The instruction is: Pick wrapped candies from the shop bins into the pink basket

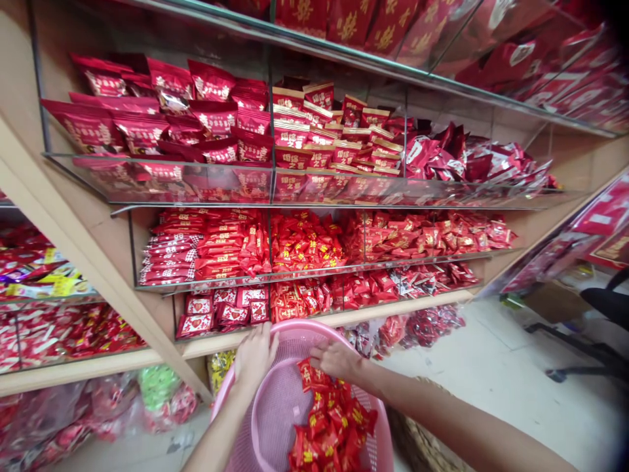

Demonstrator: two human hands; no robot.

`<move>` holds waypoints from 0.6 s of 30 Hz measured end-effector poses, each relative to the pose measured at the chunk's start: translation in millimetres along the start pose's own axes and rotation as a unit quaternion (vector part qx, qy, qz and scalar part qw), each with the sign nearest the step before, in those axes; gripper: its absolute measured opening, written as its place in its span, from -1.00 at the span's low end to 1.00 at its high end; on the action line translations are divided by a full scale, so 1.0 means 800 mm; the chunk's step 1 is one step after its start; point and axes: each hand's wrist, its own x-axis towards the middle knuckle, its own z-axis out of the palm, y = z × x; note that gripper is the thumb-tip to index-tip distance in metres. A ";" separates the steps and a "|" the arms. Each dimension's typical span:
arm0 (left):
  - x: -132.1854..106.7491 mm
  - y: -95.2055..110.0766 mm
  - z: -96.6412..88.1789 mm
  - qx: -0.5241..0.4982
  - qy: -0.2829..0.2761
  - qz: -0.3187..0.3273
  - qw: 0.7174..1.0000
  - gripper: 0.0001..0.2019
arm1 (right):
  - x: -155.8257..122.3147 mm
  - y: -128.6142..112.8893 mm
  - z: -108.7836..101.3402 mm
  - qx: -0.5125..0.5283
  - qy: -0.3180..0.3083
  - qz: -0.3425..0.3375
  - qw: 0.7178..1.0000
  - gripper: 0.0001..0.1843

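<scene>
A pink plastic basket (299, 326) with mesh sides stands below the shelves. My left hand (255, 357) grips its left far rim, fingers curled over the edge. Over the right side of the basket, my right hand (337, 359) is closed on a red candy packet (307, 375) with gold print. Its fingertips partly cover that packet. Beneath it, a heap of red and yellow wrapped candies (329, 426) lies in the right part of the basket. The bare pink bottom shows on the left.
Glass-fronted shelves (339, 190) in front hold red candy packets in sections. Bagged candy (432, 324) lies on the floor under the bottom shelf. More bags (108, 400) lie at lower left. A wheeled black chair base (580, 347) is at right, and a woven container (417, 439) beside the basket.
</scene>
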 end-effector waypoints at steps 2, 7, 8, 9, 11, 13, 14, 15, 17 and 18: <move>0.001 -0.001 0.000 0.001 -0.002 -0.001 1.000 -0.69 | 0.002 -0.003 -0.003 0.009 0.016 0.007 1.000 -0.76; 0.001 -0.004 0.001 -0.009 -0.007 0.000 1.000 -0.68 | 0.018 0.010 -0.047 0.091 0.049 0.028 0.994 -0.79; 0.001 -0.004 0.001 -0.011 -0.006 -0.001 1.000 -0.68 | 0.024 0.017 -0.058 0.108 0.052 0.047 0.992 -0.80; 0.001 -0.004 0.002 -0.012 -0.004 -0.001 1.000 -0.68 | 0.031 0.025 -0.067 0.126 0.056 0.074 0.988 -0.80; 0.001 -0.005 0.004 -0.013 -0.004 -0.001 1.000 -0.69 | 0.045 0.044 -0.077 0.167 0.073 0.140 0.973 -0.79; 0.002 -0.007 0.005 -0.019 -0.005 -0.002 1.000 -0.69 | 0.060 0.062 -0.072 0.220 0.096 0.199 0.950 -0.78; 0.002 -0.008 0.006 -0.023 -0.005 -0.003 1.000 -0.69 | 0.067 0.069 -0.066 0.250 0.109 0.220 0.936 -0.78; 0.002 -0.009 0.007 -0.028 -0.003 -0.005 1.000 -0.69 | 0.074 0.076 -0.057 0.280 0.124 0.234 0.923 -0.78; 0.002 -0.012 0.008 -0.035 -0.002 -0.008 0.999 -0.69 | 0.086 0.084 -0.036 0.331 0.162 0.252 0.895 -0.77; 0.002 -0.014 0.009 -0.039 -0.003 -0.010 0.999 -0.70 | 0.091 0.086 -0.026 0.350 0.182 0.256 0.882 -0.77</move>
